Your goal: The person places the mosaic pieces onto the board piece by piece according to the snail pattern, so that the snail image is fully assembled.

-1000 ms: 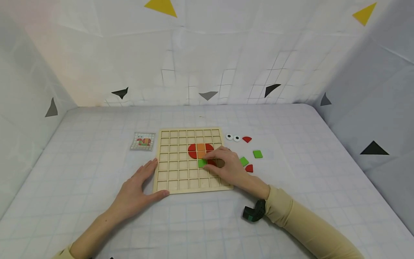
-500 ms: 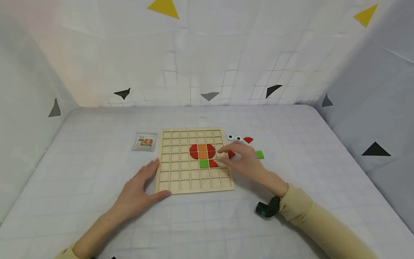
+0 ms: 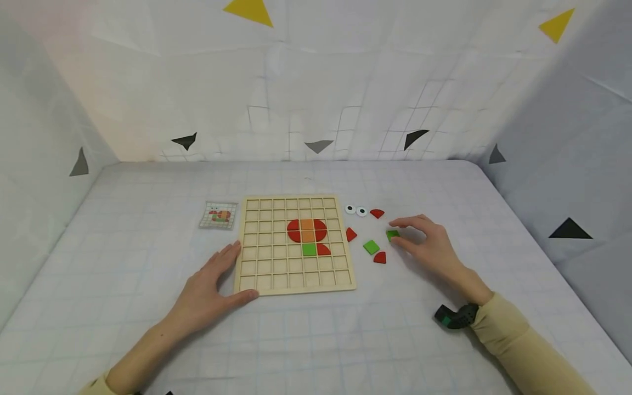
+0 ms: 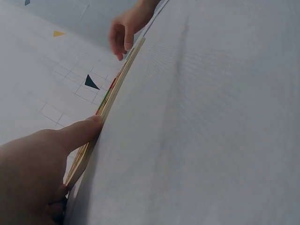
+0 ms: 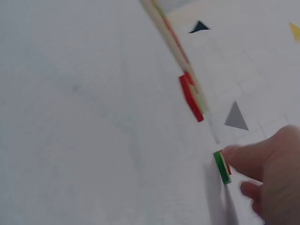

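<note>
A wooden grid board (image 3: 269,269) lies flat on the table. Two orange squares (image 3: 308,230) sit in it between red rounded pieces (image 3: 294,231), above a green square (image 3: 309,249) and a red quarter-circle (image 3: 323,249). My left hand (image 3: 204,296) rests at the board's near left corner, thumb on the front edge and fingers along the left side. To the right of the board, my right hand (image 3: 432,244) has thumb and index finger spread around a loose green square tile (image 3: 392,235). In the right wrist view, the thumb (image 5: 248,159) overlaps a green tile (image 5: 222,167); a firm grip is not visible.
Two round eye pieces (image 3: 356,210), loose red quarter-circles (image 3: 377,213) and another green square (image 3: 371,247) lie right of the board. A small picture card (image 3: 218,215) lies to its left. White cloth walls (image 3: 316,82) surround the back and sides of the table.
My right hand has left the red quarter-circle in the board and moved right to the loose green tile. My left hand stays at the board's corner.
</note>
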Demonstrator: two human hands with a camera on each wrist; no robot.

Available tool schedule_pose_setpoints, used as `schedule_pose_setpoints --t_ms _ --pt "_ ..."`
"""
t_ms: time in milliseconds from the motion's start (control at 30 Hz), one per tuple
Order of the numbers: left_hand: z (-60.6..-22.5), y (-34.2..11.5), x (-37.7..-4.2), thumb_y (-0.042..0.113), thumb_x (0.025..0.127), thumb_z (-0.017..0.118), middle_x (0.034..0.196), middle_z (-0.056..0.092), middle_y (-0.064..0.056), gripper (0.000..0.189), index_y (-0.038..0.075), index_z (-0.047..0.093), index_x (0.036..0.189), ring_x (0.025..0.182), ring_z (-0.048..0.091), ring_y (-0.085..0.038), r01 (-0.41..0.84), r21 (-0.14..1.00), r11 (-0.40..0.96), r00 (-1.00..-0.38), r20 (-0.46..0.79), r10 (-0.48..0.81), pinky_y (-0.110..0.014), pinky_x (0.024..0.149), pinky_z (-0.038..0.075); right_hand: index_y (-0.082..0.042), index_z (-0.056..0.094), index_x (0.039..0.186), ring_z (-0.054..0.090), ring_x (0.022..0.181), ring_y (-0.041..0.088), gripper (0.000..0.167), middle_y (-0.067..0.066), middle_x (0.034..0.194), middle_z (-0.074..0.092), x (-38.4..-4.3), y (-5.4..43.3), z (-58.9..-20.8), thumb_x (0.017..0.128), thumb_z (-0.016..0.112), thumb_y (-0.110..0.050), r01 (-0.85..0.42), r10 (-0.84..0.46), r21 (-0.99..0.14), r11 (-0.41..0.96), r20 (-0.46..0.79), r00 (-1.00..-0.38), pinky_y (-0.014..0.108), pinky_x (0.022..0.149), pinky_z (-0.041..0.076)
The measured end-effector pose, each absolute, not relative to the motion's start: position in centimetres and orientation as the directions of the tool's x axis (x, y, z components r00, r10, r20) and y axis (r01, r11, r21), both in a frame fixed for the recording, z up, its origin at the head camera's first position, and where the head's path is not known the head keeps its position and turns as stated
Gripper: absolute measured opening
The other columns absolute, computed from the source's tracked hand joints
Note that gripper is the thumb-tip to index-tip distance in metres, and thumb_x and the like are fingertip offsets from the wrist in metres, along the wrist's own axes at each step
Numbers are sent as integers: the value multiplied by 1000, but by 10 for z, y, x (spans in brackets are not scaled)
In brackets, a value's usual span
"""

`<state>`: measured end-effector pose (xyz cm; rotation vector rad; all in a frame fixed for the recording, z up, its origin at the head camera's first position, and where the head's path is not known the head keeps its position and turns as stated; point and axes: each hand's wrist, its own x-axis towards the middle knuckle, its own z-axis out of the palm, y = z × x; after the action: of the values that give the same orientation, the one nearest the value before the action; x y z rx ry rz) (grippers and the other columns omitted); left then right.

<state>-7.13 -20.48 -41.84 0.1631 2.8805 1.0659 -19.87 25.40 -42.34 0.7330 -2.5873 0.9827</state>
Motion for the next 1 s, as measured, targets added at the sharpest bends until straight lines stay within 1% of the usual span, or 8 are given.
schedule_pose_setpoints --t_ms 67,133,267,400,500,633,767,1000 --pt "-418 -206 -71 70 76 73 165 28 -5 105 27 26 160 151 23 -38 73 656 751 -992 -26 120 -64 117 24 -13 73 117 61 102 16 43 2 107 72 -200 259 -427 77 84 0 -550 -357 -545 633 425 -832 18 89 45" --pt "-418 -206 -71 70 76 72 165 27 -4 105 28 25 160 151 23 -39 68 654 754 -993 -31 116 -64 117 24 -12 73 117 62 104 17 43 2 109 72 -201 260 -431 78 83 0 -554 -361 -557 619 425 -830 16 91 45" --pt "-418 -207 -71 70 76 72 165 27 -4 105 28 25 160 151 23 -39 63 650 757 -993 -36 114 -64 117 24 -12 73 115 63 103 16 40 0 108 73 -202 261 -434 78 84 -2 -551 -350 -563 616 432 -832 15 90 45" --pt "-418 -206 -71 70 76 72 165 27 -4 104 29 25 160 151 22 -38 67 650 757 -992 -36 119 -66 116 24 -13 74 113 63 99 13 40 -1 104 73 -202 263 -435 76 86 -4 -543 -323 -557 628 448 -834 13 87 46" --pt "-418 -206 -71 71 76 72 165 27 -3 104 29 24 160 151 22 -38 67 649 758 -992 -37 120 -67 115 24 -12 74 114 62 97 13 40 0 103 73 -201 264 -435 76 86 -3 -547 -322 -558 624 455 -830 13 86 46" --pt "-418 -206 -71 71 76 71 165 26 -3 105 30 24 160 151 22 -38 61 647 760 -992 -43 117 -69 114 23 -10 74 113 62 98 16 39 3 104 73 -200 265 -435 77 84 0 -551 -324 -567 613 456 -829 15 87 46" --pt "-418 -205 -71 71 76 72 165 26 -3 105 29 24 160 152 22 -37 62 649 759 -992 -43 118 -68 115 23 -9 73 113 63 99 20 39 5 104 73 -200 265 -435 77 83 2 -548 -318 -565 617 459 -830 14 89 45" --pt "-418 -205 -72 71 76 71 165 27 -3 105 29 24 160 151 23 -37 69 646 760 -992 -37 121 -65 116 25 -11 74 112 63 99 17 38 3 104 73 -200 264 -435 77 84 -1 -522 -289 -562 642 453 -843 15 88 45"
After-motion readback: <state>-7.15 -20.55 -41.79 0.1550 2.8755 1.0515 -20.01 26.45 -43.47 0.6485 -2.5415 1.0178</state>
